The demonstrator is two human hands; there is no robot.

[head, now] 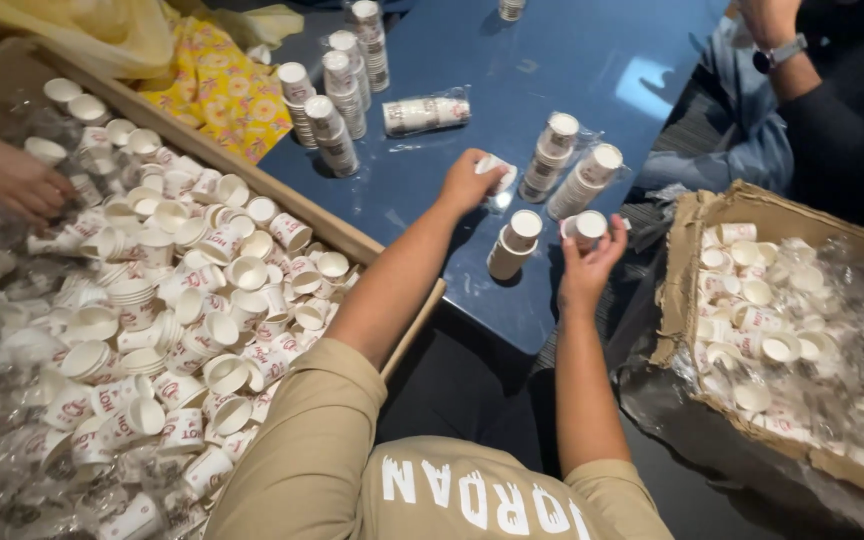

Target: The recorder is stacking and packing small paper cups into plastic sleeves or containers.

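My left hand (467, 185) reaches out over the dark blue table (552, 60) and grips a small white paper cup (498, 166) lying on its side. My right hand (586, 265) holds another small white paper cup (586, 226) up by its base, close to the table's near edge. Between my hands a short stack of cups (512, 245) lies tilted on the table. Just beyond it, two stacks of cups in clear wrap (572, 165) lean side by side.
A big cardboard box (302, 205) of loose printed cups and plastic wrap fills the left; another person's hand (7, 180) reaches into it. Several cup stacks (337, 95) stand at the back. A second box of cups (697, 215) sits right. A person's arm with a watch (782, 50) is at top right.
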